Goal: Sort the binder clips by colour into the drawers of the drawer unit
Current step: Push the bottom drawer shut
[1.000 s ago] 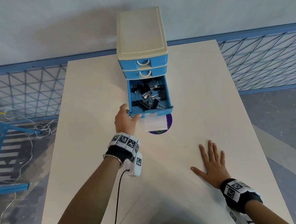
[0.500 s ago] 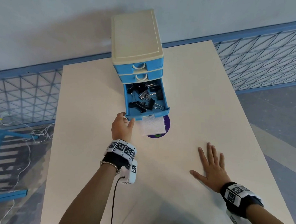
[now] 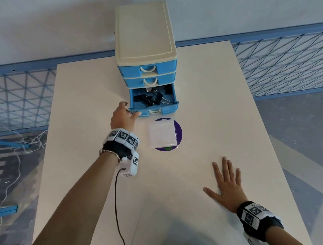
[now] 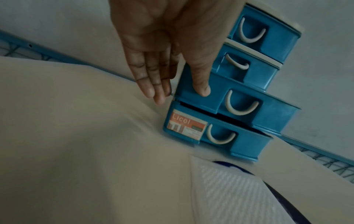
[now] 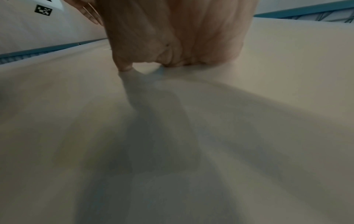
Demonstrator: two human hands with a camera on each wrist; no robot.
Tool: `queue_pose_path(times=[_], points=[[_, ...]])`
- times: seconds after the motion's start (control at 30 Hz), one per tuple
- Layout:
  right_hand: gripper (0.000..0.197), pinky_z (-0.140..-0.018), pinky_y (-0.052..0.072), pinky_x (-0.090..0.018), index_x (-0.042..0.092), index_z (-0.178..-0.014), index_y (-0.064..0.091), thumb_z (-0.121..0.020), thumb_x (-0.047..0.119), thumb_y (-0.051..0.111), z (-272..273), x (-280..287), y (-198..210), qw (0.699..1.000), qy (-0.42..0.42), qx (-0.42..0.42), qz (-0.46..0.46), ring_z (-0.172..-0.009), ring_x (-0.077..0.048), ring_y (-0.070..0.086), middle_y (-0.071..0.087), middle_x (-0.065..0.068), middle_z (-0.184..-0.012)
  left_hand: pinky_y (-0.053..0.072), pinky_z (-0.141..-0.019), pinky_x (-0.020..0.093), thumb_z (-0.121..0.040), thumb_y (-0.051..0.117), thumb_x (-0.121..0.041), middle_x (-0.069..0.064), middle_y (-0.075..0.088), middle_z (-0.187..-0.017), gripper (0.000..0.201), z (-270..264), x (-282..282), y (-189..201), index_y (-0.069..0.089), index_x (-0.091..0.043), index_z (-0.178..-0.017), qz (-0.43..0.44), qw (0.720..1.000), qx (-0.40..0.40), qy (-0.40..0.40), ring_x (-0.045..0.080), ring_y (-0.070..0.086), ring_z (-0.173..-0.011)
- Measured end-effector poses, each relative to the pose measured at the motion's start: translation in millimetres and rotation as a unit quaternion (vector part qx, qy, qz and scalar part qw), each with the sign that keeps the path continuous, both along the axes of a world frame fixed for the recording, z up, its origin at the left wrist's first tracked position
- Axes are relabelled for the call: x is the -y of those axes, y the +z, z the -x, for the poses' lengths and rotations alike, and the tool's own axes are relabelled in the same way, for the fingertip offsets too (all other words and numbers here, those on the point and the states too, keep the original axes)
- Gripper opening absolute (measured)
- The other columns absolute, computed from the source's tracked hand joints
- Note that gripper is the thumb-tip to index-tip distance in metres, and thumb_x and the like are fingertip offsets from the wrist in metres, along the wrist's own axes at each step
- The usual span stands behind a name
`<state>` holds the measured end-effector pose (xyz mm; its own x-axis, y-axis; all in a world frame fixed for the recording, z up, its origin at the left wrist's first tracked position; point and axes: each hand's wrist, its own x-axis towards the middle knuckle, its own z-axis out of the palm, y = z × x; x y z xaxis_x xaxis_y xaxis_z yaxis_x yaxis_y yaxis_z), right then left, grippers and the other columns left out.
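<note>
The drawer unit (image 3: 144, 31) has a cream top and blue drawers and stands at the far middle of the table. Its third drawer (image 3: 168, 109) is partly pulled out, and several black binder clips (image 3: 150, 99) lie inside. My left hand (image 3: 123, 118) is at that drawer's front left corner. In the left wrist view its thumb (image 4: 203, 90) presses on the third drawer's front (image 4: 268, 112) while straight fingers (image 4: 155, 92) lie beside the drawer's left side. The bottom drawer (image 4: 220, 134) sticks out slightly. My right hand (image 3: 227, 180) lies flat on the table (image 3: 84, 125), holding nothing.
A white textured packet (image 3: 161, 134) lies on a purple round disc (image 3: 178, 132) just in front of the unit. Blue mesh railing (image 3: 283, 66) runs behind and beside the table. A black cable (image 3: 116, 206) hangs from my left wrist.
The third drawer has slid further into the unit, with my left hand following it forward at the corner. My right hand stays flat on the table.
</note>
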<state>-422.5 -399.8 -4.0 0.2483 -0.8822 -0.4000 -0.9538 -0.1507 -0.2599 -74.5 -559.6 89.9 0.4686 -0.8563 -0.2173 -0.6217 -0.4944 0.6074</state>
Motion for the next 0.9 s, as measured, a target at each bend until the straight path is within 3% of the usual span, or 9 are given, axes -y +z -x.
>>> queue_pose_path(times=[0.07,0.23,0.37,0.57,0.67,0.8,0.9], points=[[0.089,-0.110,0.002,-0.054,0.028,-0.143,-0.011,-0.076,0.081,0.011,1,0,-2,1.000,0.003,-0.005,0.000,-0.139,-0.021,-0.020,-0.026,-0.002,-0.152,0.044,-0.090,0.041,-0.078,0.069,-0.029,0.017,0.062,-0.116,0.061,-4,12,0,0.040,-0.006,-0.127,-0.006,1.000,0.000,-0.010,0.033,0.055,-0.109],[0.088,-0.108,0.003,-0.053,0.023,-0.145,-0.004,-0.078,0.078,0.013,1,-1,-2,1.000,0.018,-0.022,0.006,-0.139,-0.028,-0.008,-0.024,-0.004,-0.152,0.042,-0.096,0.043,-0.075,0.071,-0.032,0.017,0.050,-0.130,0.071,-10,21,-11,0.034,-0.008,-0.131,-0.024,0.999,0.001,-0.044,0.033,0.049,-0.118],[0.089,-0.107,-0.001,-0.049,0.020,-0.145,0.002,-0.079,0.077,0.015,1,0,-1,0.999,0.026,-0.032,0.015,-0.141,-0.024,-0.014,-0.019,-0.007,-0.153,0.044,-0.095,0.045,-0.072,0.074,-0.034,0.016,0.049,-0.130,0.075,-15,35,-10,0.034,-0.010,-0.131,-0.014,0.999,0.018,-0.049,0.034,0.050,-0.116],[0.088,-0.110,-0.007,-0.044,0.017,-0.145,0.010,-0.080,0.076,0.016,0,1,3,0.999,0.025,-0.043,0.003,-0.141,-0.024,-0.014,-0.013,-0.011,-0.154,0.049,-0.088,0.043,-0.070,0.075,-0.028,0.015,0.060,-0.113,0.054,-15,73,-4,0.049,-0.007,-0.111,0.034,0.999,-0.007,-0.002,0.034,0.057,-0.103],[0.088,-0.110,-0.007,-0.043,0.018,-0.145,0.008,-0.080,0.076,0.017,0,1,3,0.999,0.023,-0.045,0.001,-0.141,-0.024,-0.014,-0.013,-0.011,-0.154,0.048,-0.081,0.036,-0.069,0.076,-0.028,0.013,0.066,-0.105,0.046,-16,76,-9,0.054,-0.008,-0.105,0.042,0.998,-0.036,0.007,0.030,0.061,-0.095],[0.088,-0.110,-0.007,-0.043,0.018,-0.145,0.006,-0.080,0.077,0.016,-1,0,3,0.999,0.021,-0.039,0.008,-0.141,-0.023,-0.013,-0.014,-0.010,-0.154,0.045,-0.080,0.034,-0.076,0.071,-0.028,0.014,0.064,-0.109,0.045,-18,64,-17,0.053,-0.007,-0.111,0.038,0.998,-0.046,0.029,0.031,0.060,-0.097],[0.089,-0.110,-0.003,-0.046,0.019,-0.145,0.005,-0.079,0.077,0.015,-1,0,2,0.999,0.019,-0.037,0.008,-0.142,-0.025,-0.009,-0.010,-0.011,-0.154,0.046,-0.082,0.034,-0.082,0.063,-0.019,0.016,0.062,-0.112,0.038,-17,46,-24,0.050,-0.007,-0.116,0.035,0.997,-0.047,0.045,0.031,0.061,-0.097]])
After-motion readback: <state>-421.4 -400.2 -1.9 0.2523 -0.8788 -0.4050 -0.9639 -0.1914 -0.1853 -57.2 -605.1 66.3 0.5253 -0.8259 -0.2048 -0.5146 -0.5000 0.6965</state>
